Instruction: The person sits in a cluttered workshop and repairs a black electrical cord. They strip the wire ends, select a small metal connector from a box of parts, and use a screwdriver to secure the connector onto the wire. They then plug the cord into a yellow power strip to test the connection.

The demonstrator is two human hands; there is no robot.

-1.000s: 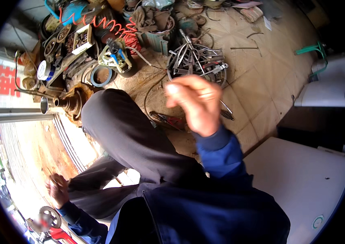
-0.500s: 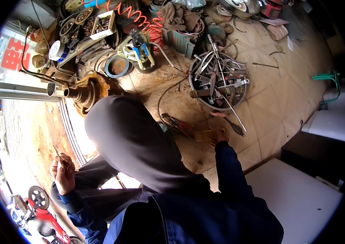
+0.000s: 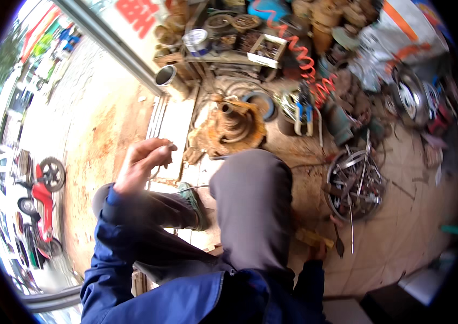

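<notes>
My left hand [image 3: 143,164] is raised before the doorway, its fingers pinched together. Something small with a pale tip shows at the fingertips, too blurred to name. Low on the right, my right hand [image 3: 321,250] grips one end of a yellow block [image 3: 310,236] close to the floor; its fingers are partly hidden. Between the hands rises my bent knee in grey trousers [image 3: 253,200]. Beyond the knee stands a rusty, yellowish hub-like metal part [image 3: 230,129] with a round stub on top.
A round tub of loose tools [image 3: 354,186] stands right of my knee, a dark-headed brush-like tool [image 3: 339,243] beside it. Blue-handled pliers [image 3: 304,110], a red coiled hose [image 3: 304,62] and a white parts box [image 3: 268,50] lie farther back. A red motorbike [image 3: 43,200] is outside.
The view has swung left, bringing the hub-like part and doorway into fuller sight. My left hand has risen toward the hub-like part. My right hand stays at the yellow block.
</notes>
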